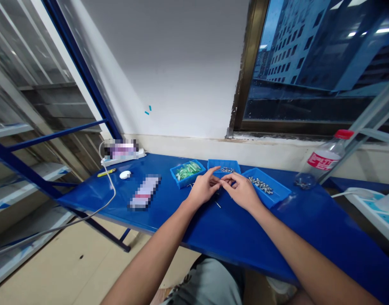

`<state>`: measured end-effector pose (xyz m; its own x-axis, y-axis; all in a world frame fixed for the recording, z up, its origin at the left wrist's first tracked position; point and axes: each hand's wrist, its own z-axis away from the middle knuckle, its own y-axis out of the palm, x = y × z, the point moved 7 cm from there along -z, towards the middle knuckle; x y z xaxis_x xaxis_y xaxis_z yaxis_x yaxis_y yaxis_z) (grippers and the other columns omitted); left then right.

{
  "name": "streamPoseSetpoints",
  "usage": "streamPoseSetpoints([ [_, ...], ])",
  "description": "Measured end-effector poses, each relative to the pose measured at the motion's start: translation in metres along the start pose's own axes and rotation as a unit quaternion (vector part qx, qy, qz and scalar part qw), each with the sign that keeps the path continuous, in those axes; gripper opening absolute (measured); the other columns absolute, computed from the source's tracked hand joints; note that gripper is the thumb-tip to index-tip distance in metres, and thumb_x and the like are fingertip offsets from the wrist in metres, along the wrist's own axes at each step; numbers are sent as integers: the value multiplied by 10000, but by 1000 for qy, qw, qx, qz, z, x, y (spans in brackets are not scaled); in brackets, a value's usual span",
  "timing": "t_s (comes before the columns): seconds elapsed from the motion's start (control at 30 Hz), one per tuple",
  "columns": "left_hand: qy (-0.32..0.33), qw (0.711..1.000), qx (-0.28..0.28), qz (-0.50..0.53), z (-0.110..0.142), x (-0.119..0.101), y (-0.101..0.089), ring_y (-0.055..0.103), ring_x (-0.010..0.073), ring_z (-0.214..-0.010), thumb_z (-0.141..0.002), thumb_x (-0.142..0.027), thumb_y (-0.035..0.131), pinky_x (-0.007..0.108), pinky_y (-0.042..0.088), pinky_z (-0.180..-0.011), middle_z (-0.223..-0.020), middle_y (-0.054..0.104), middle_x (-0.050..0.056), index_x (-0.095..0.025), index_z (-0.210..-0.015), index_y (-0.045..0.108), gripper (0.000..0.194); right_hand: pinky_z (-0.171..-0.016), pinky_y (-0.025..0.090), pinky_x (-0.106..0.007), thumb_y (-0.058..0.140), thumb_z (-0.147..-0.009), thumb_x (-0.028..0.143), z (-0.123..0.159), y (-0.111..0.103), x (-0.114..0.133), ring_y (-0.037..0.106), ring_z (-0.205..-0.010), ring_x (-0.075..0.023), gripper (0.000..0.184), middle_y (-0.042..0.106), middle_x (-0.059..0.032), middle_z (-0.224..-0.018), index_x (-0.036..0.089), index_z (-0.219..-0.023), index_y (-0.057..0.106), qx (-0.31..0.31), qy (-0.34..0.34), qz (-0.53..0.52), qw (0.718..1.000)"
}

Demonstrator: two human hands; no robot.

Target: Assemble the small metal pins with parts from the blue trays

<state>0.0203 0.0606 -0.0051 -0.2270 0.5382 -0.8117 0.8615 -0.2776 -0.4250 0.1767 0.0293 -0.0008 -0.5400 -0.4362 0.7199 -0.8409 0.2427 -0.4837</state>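
My left hand [204,186] and my right hand [242,190] meet above the blue table, fingertips bent together almost touching. Both are closed in a pinch; whatever small thing they grip is too small to make out. Just beyond them stands a blue bin [210,163] with small metal pieces [226,170], partly hidden by my fingers. Beside my right hand, another blue bin [277,197] holds many short metal parts [261,185]. Left of my left hand, a third blue bin [181,184] contains green pieces [188,170]. A thin metal pin [218,204] lies below my hands.
The blue table [309,237] runs along the wall under a window. A red-capped plastic bottle [324,159] stands at right. On the left lie a blurred-out flat object [145,192], a white mouse-shaped item [125,174], a yellow cutter [106,172] and a cable [113,195] hanging off the edge.
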Motion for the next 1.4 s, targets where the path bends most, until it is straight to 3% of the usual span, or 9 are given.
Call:
streamPoseSetpoints([
  [0.27, 27, 991, 55, -115, 0, -4, 2, 790, 207, -885, -894, -126, 688, 275, 600, -842, -969, 814, 37, -218, -1487, 521, 623, -679, 508, -323, 648, -895, 276, 0, 4, 1, 626, -701, -181, 96, 701, -15, -824, 239, -889, 736, 36, -24, 25, 999],
  [0.47, 63, 967, 82, -233, 4, -14, 8, 780, 255, -1000, -929, -143, 638, 296, 580, -855, -1105, 801, 42, -275, -1530, 490, 633, -671, 485, -314, 614, -828, 171, 0, 6, 12, 588, -686, -178, 76, 630, -4, -770, 234, -787, 606, 38, -67, 56, 995],
  [0.67, 69, 996, -12, -55, 0, -24, -5, 757, 210, -998, -986, -239, 639, 326, 577, -959, -1124, 781, 77, -217, -1514, 489, 549, -635, 492, -309, 587, -939, 317, -2, -8, 0, 619, -699, -198, 103, 650, -17, -793, 242, -868, 601, -30, 9, -8, 999],
  [0.83, -1, 989, -64, 133, -4, -11, -12, 758, 209, -979, -947, -333, 734, 342, 597, -937, -1066, 777, 106, -165, -1431, 543, 547, -636, 510, -300, 542, -1009, 455, 1, 4, 2, 645, -733, -201, 263, 695, -33, -844, 242, -903, 654, 29, 0, -40, 999],
  [1.0, -25, 985, -56, 162, -5, -7, -9, 759, 212, -949, -909, -376, 783, 342, 602, -908, -1060, 778, 115, -154, -1396, 570, 576, -670, 531, -306, 524, -1021, 446, 3, 12, 3, 677, -761, -202, 293, 727, -43, -874, 235, -888, 679, 53, -12, -21, 998],
  [1.07, -20, 989, -63, 133, -4, -9, -11, 758, 222, -977, -942, -382, 740, 341, 601, -904, -1086, 780, 119, -154, -1382, 588, 518, -678, 542, -312, 532, -1018, 444, 4, 12, -3, 696, -752, -204, 277, 741, -37, -863, 235, -924, 687, 55, 6, -35, 998],
  [1.17, -1, 998, -57, -4, -3, -15, -14, 747, 235, -1017, -1006, -354, 629, 348, 589, -914, -1130, 783, 108, -176, -1241, 698, 303, -679, 562, -318, 560, -1004, 458, 4, 13, -16, 717, -733, -204, 263, 757, -31, -861, 235, -987, 699, 52, 43, -62, 996],
  [1.27, 42, 987, -13, -155, -1, -18, -8, 731, 249, -1027, -1001, -261, 585, 372, 560, -962, -1120, 789, 100, -186, -1109, 760, 219, -676, 579, -318, 599, -978, 488, 4, 12, -26, 731, -744, -208, 278, 768, -43, -881, 230, -970, 703, 38, 69, -76, 994],
  [1.4, 95, 969, 55, -220, 2, -15, 4, 713, 272, -1066, -945, -219, 634, 401, 530, -1016, -1119, 786, 120, -179, -1114, 775, 224, -621, 569, -303, 611, -963, 523, 3, 11, -29, 717, -702, -202, 310, 770, -54, -872, 226, -945, 698, 26, 85, -90, 992],
])
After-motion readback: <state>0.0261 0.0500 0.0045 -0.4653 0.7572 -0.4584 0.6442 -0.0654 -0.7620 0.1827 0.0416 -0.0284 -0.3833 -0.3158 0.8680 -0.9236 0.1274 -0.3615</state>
